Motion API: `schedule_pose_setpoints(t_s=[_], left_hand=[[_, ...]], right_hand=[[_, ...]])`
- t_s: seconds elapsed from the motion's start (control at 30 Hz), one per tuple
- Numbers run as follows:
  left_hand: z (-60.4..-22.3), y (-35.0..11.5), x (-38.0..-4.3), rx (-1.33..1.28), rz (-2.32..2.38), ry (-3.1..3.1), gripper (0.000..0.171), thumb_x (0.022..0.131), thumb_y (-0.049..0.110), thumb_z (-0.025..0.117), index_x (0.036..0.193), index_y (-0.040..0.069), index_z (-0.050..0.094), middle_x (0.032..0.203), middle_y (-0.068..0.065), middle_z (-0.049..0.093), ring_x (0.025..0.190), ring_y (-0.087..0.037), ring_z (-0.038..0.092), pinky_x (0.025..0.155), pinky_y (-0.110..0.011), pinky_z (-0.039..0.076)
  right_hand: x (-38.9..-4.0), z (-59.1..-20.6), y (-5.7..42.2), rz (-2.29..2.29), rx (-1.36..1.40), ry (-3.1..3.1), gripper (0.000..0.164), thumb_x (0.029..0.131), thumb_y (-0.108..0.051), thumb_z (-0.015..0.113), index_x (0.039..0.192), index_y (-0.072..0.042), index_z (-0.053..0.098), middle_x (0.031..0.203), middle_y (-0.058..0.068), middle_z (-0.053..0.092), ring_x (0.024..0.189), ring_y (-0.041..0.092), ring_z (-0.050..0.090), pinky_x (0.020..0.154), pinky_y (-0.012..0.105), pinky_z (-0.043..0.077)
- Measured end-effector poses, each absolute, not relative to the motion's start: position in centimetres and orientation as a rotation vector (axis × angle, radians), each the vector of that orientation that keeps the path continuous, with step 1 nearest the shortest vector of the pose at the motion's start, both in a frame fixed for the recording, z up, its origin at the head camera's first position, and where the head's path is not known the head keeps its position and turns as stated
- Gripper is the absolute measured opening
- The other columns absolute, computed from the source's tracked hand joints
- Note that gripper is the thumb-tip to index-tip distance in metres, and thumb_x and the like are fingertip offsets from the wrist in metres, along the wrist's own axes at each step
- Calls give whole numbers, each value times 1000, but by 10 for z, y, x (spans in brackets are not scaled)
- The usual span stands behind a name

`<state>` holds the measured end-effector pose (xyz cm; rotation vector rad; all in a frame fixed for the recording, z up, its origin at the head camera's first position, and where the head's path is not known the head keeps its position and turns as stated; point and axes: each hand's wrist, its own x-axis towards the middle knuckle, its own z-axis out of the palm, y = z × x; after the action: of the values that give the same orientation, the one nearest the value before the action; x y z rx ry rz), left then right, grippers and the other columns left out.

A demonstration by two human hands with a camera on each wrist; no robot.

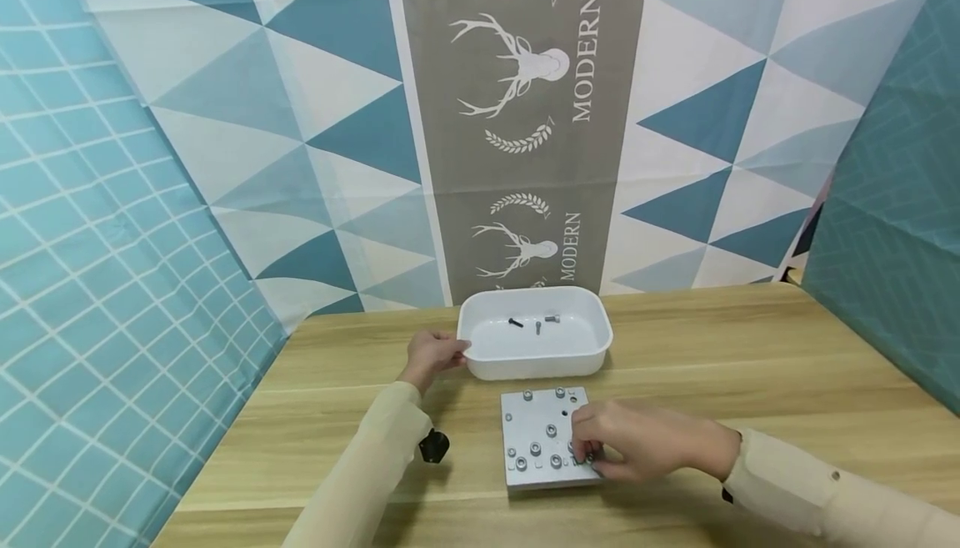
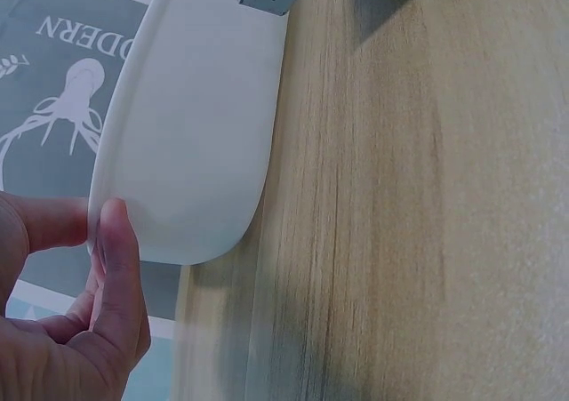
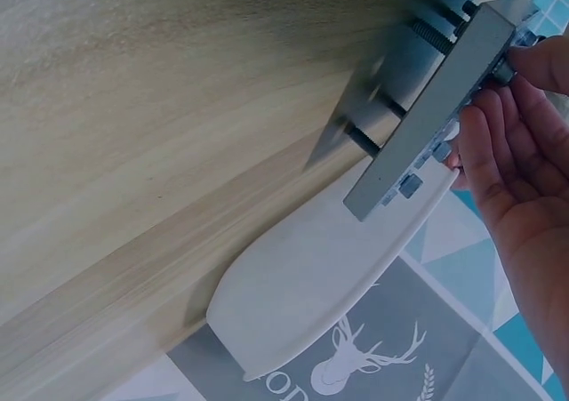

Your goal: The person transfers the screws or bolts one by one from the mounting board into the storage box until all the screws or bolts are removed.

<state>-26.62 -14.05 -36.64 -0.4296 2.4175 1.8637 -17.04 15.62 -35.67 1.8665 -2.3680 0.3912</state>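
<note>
My left hand [image 1: 431,354] pinches the left end of a white plastic tray [image 1: 536,367] between thumb and fingers, as the left wrist view shows at its rim [image 2: 105,165]. Nearer to me is a square metal plate [image 1: 525,424] with several socket-head bolts [image 1: 551,430] set in it. At the plate's lower right corner my right hand [image 1: 637,439] pinches a bolt head [image 3: 503,70] with thumb and fingertips. Threaded bolt shanks [image 3: 433,35] stick out of the plate's underside in the right wrist view.
Inside the tray lie a dark screw [image 1: 516,323] and two silver ones [image 1: 552,319]. Beneath everything is a wooden table [image 1: 712,348]. A patterned cloth [image 1: 330,139] hangs behind it, with a blue checked cloth [image 1: 112,281] on the left and a green one [image 1: 892,223] on the right.
</note>
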Motion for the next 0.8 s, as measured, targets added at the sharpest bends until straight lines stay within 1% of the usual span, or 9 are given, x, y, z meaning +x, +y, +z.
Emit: schedule_pose_setpoints(t_s=[0.17,0.37,0.43,0.63,0.8], left_hand=[[-364,-141,-267,-429,1862,2417,25,85,6,70,103,-9,63,73,-4,59,55,-6,60,73,-27,64],[-364,-142,-268,-437,1861,2416,26,85,5,70,105,-9,62,71,-3,60,55,-6,60,75,-28,64],[-365,-142,-268,-441,1859,2419,27,85,6,70,106,-9,62,71,-4,60,55,-5,60,73,-27,64],[-367,-141,-270,-437,1862,2415,28,85,5,70,106,-11,63,73,-5,60,54,-4,60,67,-23,63],[-368,-141,-270,-431,1869,2416,27,84,4,70,105,-11,64,74,-5,61,52,-4,60,65,-22,63]], right_hand=[[-172,-356,155,396,1878,-2354,18,76,-5,71,84,-18,61,79,-9,56,74,-5,50,69,-7,35],[-173,-357,155,405,1886,-2365,15,78,-6,69,84,-17,61,79,-9,56,74,-5,49,69,-7,35],[-174,-358,155,410,1889,-2368,14,79,-6,68,84,-17,61,79,-9,56,74,-5,49,69,-7,35],[-174,-359,155,433,1884,-2362,15,77,-5,68,83,-17,61,79,-9,55,74,-4,49,69,-7,36],[-173,-358,156,445,1883,-2355,16,76,-4,68,83,-17,60,78,-9,55,73,-3,50,69,-7,35]])
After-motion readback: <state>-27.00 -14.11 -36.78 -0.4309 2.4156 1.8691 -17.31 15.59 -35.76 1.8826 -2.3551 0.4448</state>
